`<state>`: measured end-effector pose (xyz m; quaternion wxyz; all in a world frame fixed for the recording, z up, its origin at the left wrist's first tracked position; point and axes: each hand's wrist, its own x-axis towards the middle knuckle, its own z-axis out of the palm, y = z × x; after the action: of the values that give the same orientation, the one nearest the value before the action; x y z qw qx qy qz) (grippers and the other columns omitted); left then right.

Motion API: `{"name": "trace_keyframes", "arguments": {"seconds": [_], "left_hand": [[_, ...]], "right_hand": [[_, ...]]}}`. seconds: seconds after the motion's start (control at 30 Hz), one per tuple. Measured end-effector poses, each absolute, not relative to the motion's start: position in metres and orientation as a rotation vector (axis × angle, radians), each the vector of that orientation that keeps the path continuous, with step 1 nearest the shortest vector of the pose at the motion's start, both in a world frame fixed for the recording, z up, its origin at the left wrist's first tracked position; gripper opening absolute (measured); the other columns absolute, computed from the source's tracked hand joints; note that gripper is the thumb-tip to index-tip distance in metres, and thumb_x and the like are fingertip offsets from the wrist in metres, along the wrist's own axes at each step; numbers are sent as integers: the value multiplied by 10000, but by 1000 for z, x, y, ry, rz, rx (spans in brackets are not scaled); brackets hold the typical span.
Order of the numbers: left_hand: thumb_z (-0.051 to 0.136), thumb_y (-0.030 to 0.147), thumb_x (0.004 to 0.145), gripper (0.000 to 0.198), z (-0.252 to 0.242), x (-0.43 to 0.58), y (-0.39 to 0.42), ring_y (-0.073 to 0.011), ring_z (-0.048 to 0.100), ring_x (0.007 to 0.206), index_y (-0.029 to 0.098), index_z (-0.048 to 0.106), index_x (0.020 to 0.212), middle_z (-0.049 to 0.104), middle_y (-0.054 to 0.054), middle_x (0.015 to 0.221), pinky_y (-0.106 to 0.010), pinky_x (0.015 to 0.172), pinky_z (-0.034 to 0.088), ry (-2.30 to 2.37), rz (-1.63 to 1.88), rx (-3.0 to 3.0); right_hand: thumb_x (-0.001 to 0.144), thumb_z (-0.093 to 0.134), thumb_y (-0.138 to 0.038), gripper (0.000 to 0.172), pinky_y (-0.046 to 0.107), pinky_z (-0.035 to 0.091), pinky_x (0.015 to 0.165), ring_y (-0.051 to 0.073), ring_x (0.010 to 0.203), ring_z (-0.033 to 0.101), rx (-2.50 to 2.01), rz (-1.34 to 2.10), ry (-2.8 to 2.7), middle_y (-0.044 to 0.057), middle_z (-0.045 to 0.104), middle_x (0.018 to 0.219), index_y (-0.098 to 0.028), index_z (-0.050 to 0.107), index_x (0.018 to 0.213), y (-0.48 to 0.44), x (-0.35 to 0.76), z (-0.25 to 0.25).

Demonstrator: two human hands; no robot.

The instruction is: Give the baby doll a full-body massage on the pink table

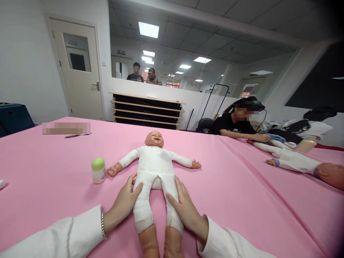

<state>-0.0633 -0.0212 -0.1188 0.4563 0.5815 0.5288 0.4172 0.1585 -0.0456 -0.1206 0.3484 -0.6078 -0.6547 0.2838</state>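
Observation:
A baby doll with a white cloth body lies on its back on the pink table cover, head away from me and arms spread. My left hand clasps the thigh on the left, thumb across its front and fingers at the outer hip, partly hidden. Around the other thigh is my right hand, its thumb on the inner side and its fingers along the outer side. The doll's feet run out of view at the bottom. Beside its hand on the left stands a small jar with a green lid.
A pen lies at the far left by a blurred-out flat item. To the right, a person in black handles blue cloth near a second doll. A bottle is there too. Stacked shelves stand behind the table.

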Motion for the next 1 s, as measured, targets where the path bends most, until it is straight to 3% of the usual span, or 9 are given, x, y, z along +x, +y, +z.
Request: {"name": "trace_keyframes", "arguments": {"seconds": [0.07,0.13,0.27,0.33,0.5,0.57,0.73,0.83,1.0], "left_hand": [[483,467,797,548,-118,-68,-15,-260,539,1038,206,377,1267,534,-105,1181,-422,883,424,1430,1082,1464],[481,433,804,511,-117,-70,-3,-266,487,1119,189,406,1246,500,-117,1223,-438,942,385,1485,1197,1481],[422,382,847,491,-118,-64,31,-230,318,1292,179,378,1292,385,-109,1380,-422,1081,238,1353,1385,1597],[405,395,851,548,-122,-57,46,-219,262,1329,150,331,1336,325,-111,1429,-412,1112,184,1245,1330,1670],[363,384,853,558,-134,-52,65,-181,105,1380,142,333,1355,183,-63,1495,-389,1139,60,1131,1045,1771],[340,384,865,535,-134,-55,66,-165,138,1374,158,345,1350,222,-50,1485,-377,1139,81,1137,1049,1793],[378,328,848,386,-133,-65,69,-187,442,1210,149,513,1162,522,-95,1276,-350,1068,296,1325,1261,1683],[388,269,831,423,-139,-69,75,-213,415,1226,119,421,1225,458,-141,1317,-374,1048,317,1465,1331,1562],[406,202,786,548,-145,-72,81,-242,323,1288,78,306,1310,342,-173,1392,-386,1085,246,1641,1364,1427]], "right_hand": [[811,420,-564,805,418,74,1148,203,1380,46,-1626,725,-1637,49,92,1486,-144,140,1438,-37,164,-118],[821,360,-608,815,393,76,1151,187,1382,37,-1574,775,-1550,48,69,1489,-135,117,1439,-22,166,-113],[826,330,-607,770,370,147,1138,178,1374,122,-1372,926,-1437,50,122,1482,-168,139,1430,21,157,-109],[806,376,-585,770,367,142,1137,180,1371,136,-1336,936,-1450,58,147,1476,-158,189,1418,42,148,-113],[744,465,-573,784,351,15,1145,172,1383,28,-1345,875,-1505,60,117,1482,-128,324,1374,64,138,-129],[765,439,-581,736,349,12,1144,156,1382,37,-1331,857,-1527,35,114,1484,-167,346,1367,64,142,-134],[816,372,-582,667,343,33,1143,136,1379,56,-1302,841,-1591,11,138,1480,-192,367,1358,57,152,-135],[824,372,-562,654,332,47,1144,131,1379,58,-1306,845,-1575,8,137,1480,-186,365,1359,55,151,-134],[816,384,-557,646,342,61,1142,144,1376,84,-1320,828,-1581,15,143,1480,-187,382,1346,55,151,-134]]}}
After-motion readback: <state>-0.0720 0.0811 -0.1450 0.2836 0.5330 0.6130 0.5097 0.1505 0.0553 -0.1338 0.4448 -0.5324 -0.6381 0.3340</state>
